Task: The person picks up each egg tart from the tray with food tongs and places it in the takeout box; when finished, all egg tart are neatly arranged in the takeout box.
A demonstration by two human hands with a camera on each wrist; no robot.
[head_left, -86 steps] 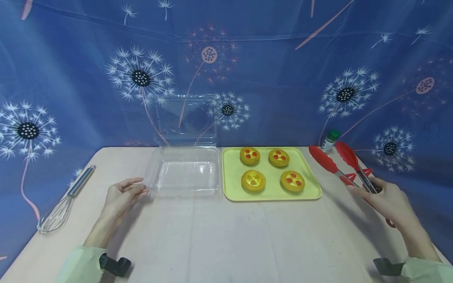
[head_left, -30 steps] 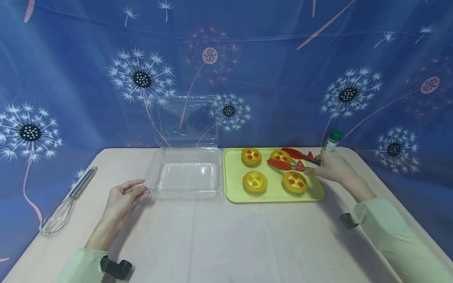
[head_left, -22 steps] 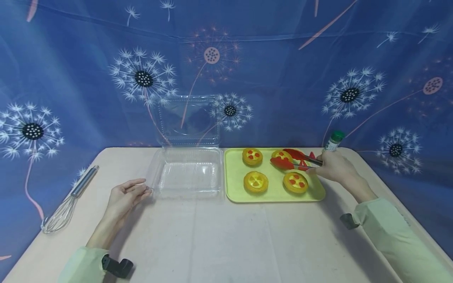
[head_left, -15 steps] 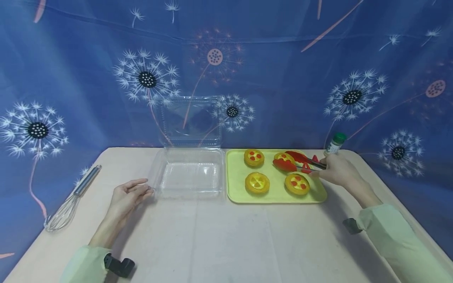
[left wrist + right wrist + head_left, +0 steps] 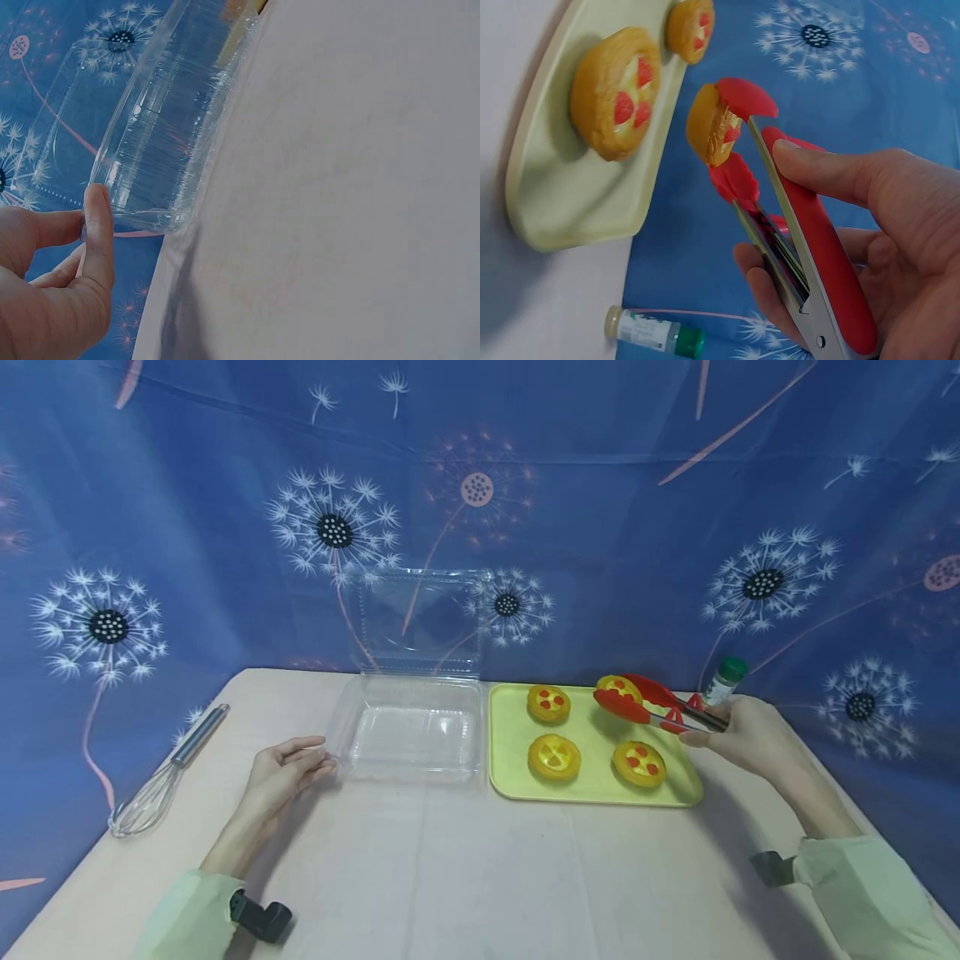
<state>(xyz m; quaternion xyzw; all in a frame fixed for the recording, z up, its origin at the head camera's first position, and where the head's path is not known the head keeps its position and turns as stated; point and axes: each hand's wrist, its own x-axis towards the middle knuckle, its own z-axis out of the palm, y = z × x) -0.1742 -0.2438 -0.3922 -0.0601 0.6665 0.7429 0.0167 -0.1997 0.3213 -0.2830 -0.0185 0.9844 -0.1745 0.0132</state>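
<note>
My right hand grips red-tipped tongs, whose red heads clasp an egg tart with red toppings. That tart hangs just above the far right part of the yellow tray. Three more tarts lie on the tray: a red-topped one at the back, a plain yellow one in front and another red-topped one at front right. My left hand pinches the near left rim of a clear plastic container, whose lid stands up behind it.
A whisk lies at the table's left edge. A green-capped shaker bottle stands at the back right, just beyond the right hand. A blue dandelion-print cloth hangs behind the table.
The right hand brought the tongs from the right side to the back right tart, closed them around it and lifted it off the tray. The left hand stays at the container's rim.
</note>
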